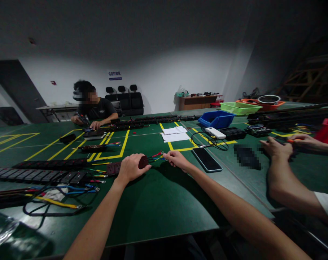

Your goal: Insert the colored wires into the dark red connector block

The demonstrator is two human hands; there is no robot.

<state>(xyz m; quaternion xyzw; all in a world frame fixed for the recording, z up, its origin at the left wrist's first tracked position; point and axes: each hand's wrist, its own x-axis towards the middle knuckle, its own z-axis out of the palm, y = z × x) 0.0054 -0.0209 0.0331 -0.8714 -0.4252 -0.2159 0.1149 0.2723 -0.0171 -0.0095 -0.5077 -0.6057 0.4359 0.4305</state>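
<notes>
Holding a dark red strip [113, 168] just above or on the table before us; its underside is hidden, so we cannot tell which. Our left hand [133, 167] is curled over it, fingers across the far side, thumb on the near. Our right hand [176, 160] is pinched nearly closed at the coloured wires [157, 156] leaving its right end. We judge the strip stiff and fairly light, the wires flexible, their joints the fragile part; best held by the body, wires taken near the tips without tugging.

Surface: green table [153, 209], smooth, slightly shiny, marked with yellow tape [125, 144]. Black strips [39, 175] lie to the left, a phone [207, 160] to the right. Room: dim, pale wall [158, 79], dark seats [128, 103] behind; one co-worker [104, 108] sits opposite.
</notes>
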